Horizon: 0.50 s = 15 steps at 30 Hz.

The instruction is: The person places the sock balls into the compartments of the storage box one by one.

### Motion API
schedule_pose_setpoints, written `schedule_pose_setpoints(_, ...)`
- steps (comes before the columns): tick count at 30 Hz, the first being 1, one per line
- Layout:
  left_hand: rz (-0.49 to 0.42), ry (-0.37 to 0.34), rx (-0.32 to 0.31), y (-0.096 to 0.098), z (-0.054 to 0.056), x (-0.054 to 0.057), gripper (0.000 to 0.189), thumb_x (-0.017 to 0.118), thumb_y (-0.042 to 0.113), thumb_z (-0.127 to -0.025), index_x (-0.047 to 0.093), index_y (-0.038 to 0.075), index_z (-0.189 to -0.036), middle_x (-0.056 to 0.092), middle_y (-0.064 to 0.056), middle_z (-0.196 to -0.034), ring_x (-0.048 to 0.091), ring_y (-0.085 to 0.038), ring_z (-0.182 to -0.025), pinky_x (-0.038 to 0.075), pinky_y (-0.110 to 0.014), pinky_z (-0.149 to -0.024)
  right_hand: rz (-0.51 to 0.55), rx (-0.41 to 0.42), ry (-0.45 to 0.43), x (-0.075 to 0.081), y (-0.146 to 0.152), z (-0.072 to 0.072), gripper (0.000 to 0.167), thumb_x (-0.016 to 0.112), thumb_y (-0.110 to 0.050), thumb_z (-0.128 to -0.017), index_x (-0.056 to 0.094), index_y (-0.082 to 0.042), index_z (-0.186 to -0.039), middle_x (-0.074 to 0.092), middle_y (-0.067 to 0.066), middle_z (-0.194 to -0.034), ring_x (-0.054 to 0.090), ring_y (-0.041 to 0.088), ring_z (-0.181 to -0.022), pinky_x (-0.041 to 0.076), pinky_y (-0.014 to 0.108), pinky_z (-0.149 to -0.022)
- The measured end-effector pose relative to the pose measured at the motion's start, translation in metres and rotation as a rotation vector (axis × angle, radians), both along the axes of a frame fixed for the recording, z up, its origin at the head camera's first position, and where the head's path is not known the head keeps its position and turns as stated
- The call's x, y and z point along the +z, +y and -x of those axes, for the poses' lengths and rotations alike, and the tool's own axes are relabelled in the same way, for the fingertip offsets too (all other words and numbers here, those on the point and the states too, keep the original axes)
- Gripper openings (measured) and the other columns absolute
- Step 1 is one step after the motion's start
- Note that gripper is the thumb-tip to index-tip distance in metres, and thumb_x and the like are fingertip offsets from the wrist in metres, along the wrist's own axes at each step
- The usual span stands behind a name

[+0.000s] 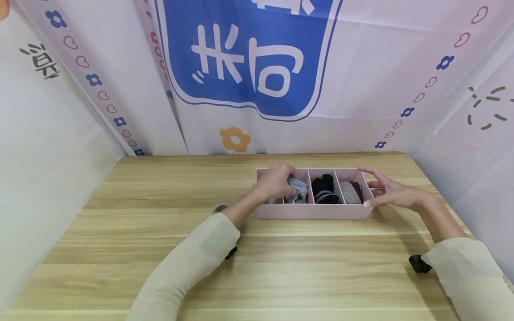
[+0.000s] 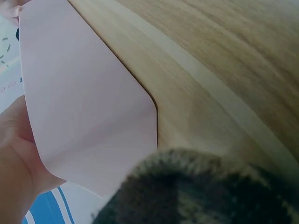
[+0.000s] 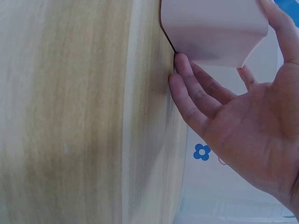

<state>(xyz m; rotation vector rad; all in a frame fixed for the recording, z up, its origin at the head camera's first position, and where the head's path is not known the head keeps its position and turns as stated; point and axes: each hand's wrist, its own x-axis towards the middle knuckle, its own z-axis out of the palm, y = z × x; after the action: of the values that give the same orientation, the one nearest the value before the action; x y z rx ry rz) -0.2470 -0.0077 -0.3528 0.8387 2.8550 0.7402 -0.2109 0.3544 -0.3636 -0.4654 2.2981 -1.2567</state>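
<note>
A long pale pink divided box (image 1: 313,212) stands on the wooden table. My left hand (image 1: 275,182) reaches over its left part, thumb and fingers curled around a light blue-grey sock bundle (image 1: 298,189) in a compartment. To the right of that bundle lies a black sock with a striped band (image 1: 326,189), in its own compartment. The rightmost compartment holds a grey and dark brown sock bundle (image 1: 351,192). My right hand (image 1: 391,192) grips the box's right end, thumb at the front corner and a finger at the back corner. My left hand hides much of the leftmost compartment.
A dark, greyish item (image 1: 220,208) lies on the table (image 1: 160,214), partly behind my left forearm. A fuzzy mottled thing (image 2: 196,196) fills the bottom of the left wrist view. Printed cloth walls (image 1: 353,89) enclose the table's back and sides.
</note>
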Motion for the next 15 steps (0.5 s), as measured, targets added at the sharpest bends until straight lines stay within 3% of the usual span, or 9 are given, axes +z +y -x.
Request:
schedule_pose_setpoints(5, -0.004, -0.02, -0.03, -0.001, 0.002, 0.001, 0.028, 0.087, 0.018, -0.083, 0.072, 0.007, -0.104, 0.068, -0.001, -0.092, 0.059, -0.017, -0.085, 0.048, -0.03, -0.074, 0.009, 0.002, 0.008, 0.0, 0.0, 0.0, 0.103, 0.075, -0.014, -0.09, 0.002, -0.018, -0.163, 0.021, 0.044, -0.156, 0.027, 0.063, -0.143, 0.034, 0.067, -0.11)
schedule_pose_setpoints(11, -0.118, -0.088, -0.1, -0.008, 0.002, 0.004, 0.029, 0.086, 0.013, -0.085, 0.072, 0.002, -0.109, 0.068, -0.005, -0.092, 0.058, -0.016, -0.082, 0.046, -0.024, -0.07, 0.005, 0.0, 0.006, -0.001, 0.0, 0.0, 0.103, 0.075, -0.015, -0.09, 0.002, -0.018, -0.163, 0.02, 0.044, -0.156, 0.025, 0.064, -0.143, 0.033, 0.068, -0.11)
schedule_pose_setpoints(15, -0.208, -0.14, -0.123, -0.013, 0.0, 0.006, 0.033, 0.085, 0.01, -0.085, 0.073, 0.0, -0.114, 0.073, -0.009, -0.098, 0.064, -0.017, -0.087, 0.051, -0.023, -0.074, 0.002, -0.001, 0.007, 0.0, 0.0, 0.0, 0.103, 0.075, -0.015, -0.091, 0.002, -0.018, -0.163, 0.019, 0.045, -0.157, 0.024, 0.064, -0.143, 0.032, 0.069, -0.111)
